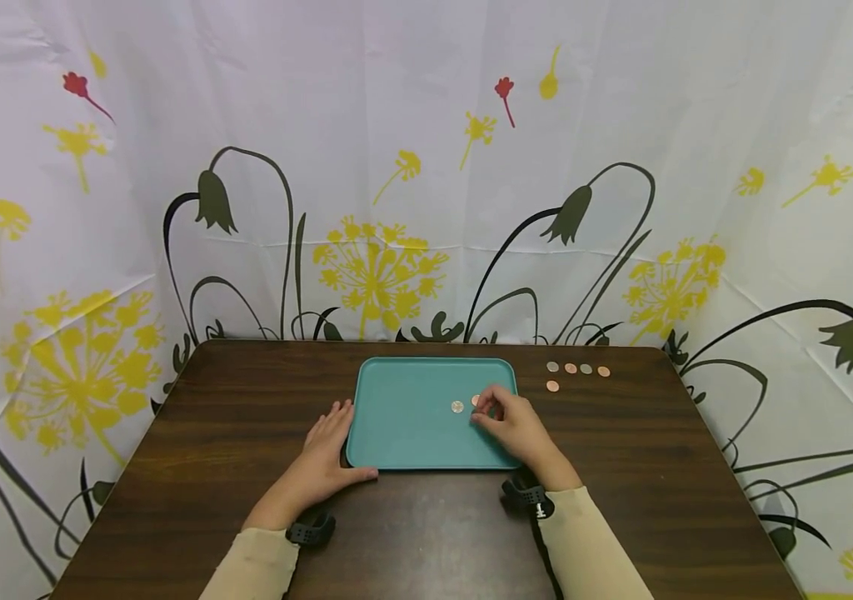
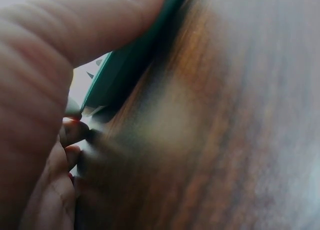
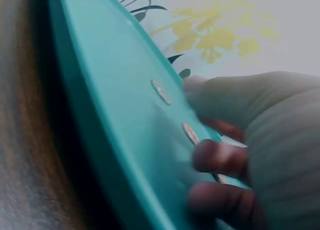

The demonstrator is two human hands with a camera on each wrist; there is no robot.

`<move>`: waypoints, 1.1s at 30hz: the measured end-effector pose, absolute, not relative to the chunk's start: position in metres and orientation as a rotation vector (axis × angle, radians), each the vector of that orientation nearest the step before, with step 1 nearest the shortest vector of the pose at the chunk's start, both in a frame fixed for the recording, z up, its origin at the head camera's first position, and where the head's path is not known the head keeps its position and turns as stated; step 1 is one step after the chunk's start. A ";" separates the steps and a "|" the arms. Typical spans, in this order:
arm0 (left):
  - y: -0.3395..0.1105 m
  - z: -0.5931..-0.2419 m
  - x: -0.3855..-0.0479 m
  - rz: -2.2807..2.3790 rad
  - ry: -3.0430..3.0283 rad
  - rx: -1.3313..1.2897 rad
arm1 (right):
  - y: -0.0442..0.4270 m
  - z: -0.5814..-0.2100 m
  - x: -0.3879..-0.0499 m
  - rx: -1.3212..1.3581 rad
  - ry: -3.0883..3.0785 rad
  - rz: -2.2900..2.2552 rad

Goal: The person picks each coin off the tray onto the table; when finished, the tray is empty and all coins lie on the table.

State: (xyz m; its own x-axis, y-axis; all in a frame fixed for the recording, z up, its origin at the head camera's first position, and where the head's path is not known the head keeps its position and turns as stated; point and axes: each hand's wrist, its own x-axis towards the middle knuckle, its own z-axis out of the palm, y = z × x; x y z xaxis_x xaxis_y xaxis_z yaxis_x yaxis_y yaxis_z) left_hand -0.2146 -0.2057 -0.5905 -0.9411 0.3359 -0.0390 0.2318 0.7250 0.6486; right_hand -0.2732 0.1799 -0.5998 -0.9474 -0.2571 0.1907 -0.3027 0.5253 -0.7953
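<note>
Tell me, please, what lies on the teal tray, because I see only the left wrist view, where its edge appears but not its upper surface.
Observer: On the teal tray at least two coins show: a pale coin and a coppery coin.

Operator: Thank you. And what is above it?

Observer: The right grip, over the tray's right part, with its fingertips close to the coppery coin; I cannot tell whether it holds anything.

Operator: Does anything lie outside, please?

Observer: Yes, on the brown table, to the right of the tray, lie five loose coins.
</note>
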 end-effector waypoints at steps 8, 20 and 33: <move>-0.207 -0.591 -0.215 1.004 2.768 0.449 | 0.192 -0.598 -0.275 0.327 -2.317 1.448; -0.207 -0.589 -0.216 0.988 2.789 0.467 | 0.271 -0.597 -0.280 -0.240 -2.147 1.245; -0.205 -0.591 -0.216 0.996 2.779 0.463 | 0.298 -0.600 -0.278 -0.512 -2.438 1.085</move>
State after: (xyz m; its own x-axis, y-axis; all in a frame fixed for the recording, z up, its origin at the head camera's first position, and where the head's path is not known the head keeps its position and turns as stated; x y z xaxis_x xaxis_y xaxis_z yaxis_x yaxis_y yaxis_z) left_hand -0.2161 -0.2055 -0.5910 -0.9405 0.3374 -0.0394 0.2355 0.7313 0.6401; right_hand -0.2779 0.2978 -0.6003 -0.8436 0.4874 0.2254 0.1587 0.6273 -0.7624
